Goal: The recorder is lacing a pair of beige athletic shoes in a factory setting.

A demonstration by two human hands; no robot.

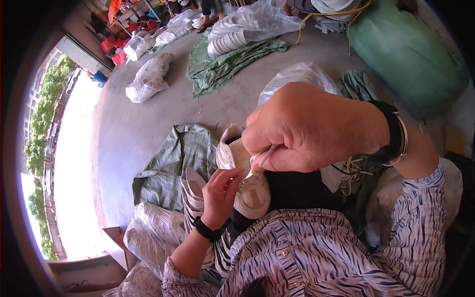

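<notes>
A cream sneaker (251, 199) with a mesh toe lies on my lap, its toe toward me. My right hand (309, 131) is closed in a fist above it, holding a thin grey metal rod (267, 156) whose ends I cannot make out. At the shoe's left side is my left hand (220, 194), fingers drawn together by the lacing area. A small white strip shows at its fingertips, but what they pinch is unclear. My right fist hides part of the shoe's opening.
Stacked shoe pieces (193, 195) stand left of my lap, beside a plastic-wrapped bundle (156, 231). Laces (352, 174) hang at the right. Ahead are a green woven sheet (170, 161), bagged shoe pieces (150, 79) and a big green sack (403, 54).
</notes>
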